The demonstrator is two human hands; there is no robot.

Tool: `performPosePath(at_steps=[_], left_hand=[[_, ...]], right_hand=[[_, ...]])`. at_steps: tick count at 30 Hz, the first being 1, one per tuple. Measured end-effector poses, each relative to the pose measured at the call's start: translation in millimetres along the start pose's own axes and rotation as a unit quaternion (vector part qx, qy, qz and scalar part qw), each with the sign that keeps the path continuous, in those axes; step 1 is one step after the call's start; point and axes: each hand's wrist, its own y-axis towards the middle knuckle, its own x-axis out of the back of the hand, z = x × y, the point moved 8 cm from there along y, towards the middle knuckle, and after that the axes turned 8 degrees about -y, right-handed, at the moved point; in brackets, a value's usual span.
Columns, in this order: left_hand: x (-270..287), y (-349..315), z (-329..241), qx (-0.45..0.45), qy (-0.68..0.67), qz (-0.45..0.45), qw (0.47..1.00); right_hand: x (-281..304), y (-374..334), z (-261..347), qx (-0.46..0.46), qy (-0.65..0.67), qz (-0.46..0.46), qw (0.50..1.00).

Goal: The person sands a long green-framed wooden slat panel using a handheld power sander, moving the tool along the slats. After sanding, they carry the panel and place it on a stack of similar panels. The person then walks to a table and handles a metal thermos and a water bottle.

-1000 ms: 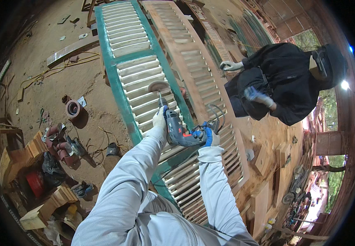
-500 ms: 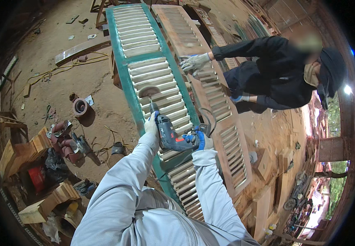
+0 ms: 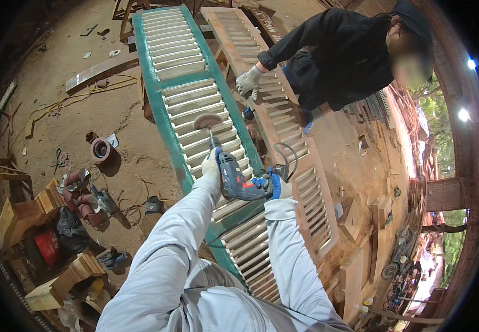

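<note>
A dark corded power drill (image 3: 233,174) with red marks is held in both my gloved hands. My left hand (image 3: 211,165) wraps round its front end near the chuck. At its rear handle my right hand (image 3: 274,185) is closed, in a blue and grey glove. The drill carries a round brownish sanding disc (image 3: 208,121), which lies over the white slats of a louvred shutter with a green frame (image 3: 185,79). I cannot tell whether the disc touches the slats. A black cable (image 3: 293,156) loops up beside my right hand.
Alongside lies a second louvred shutter (image 3: 318,191) of bare pinkish wood. A co-worker in dark clothes (image 3: 344,58) leans over it, one gloved hand (image 3: 248,83) at its edge. On the floor at left are a brown roll (image 3: 100,149), a yellow cord (image 3: 73,98) and wooden pieces (image 3: 21,216).
The co-worker has bent further over the bare shutter, and their gloved hand has shifted slightly left. The drill's disc sits a little to the right over the slats; both my hands keep their grip.
</note>
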Motion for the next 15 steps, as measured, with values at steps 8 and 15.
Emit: performPosePath(at_steps=[8, 15], left_hand=[[-35.8, 68.4, 54.3, 0.091, -0.189, 0.073, 0.975], [-28.4, 42.0, 39.8, 0.111, -0.158, 0.060, 0.979]], right_hand=[[-8.8, 1.6, 74.5, 0.056, -0.239, -0.120, 0.962], [-60.9, -50.8, 94.8, 0.130, -0.154, -0.088, 0.976]])
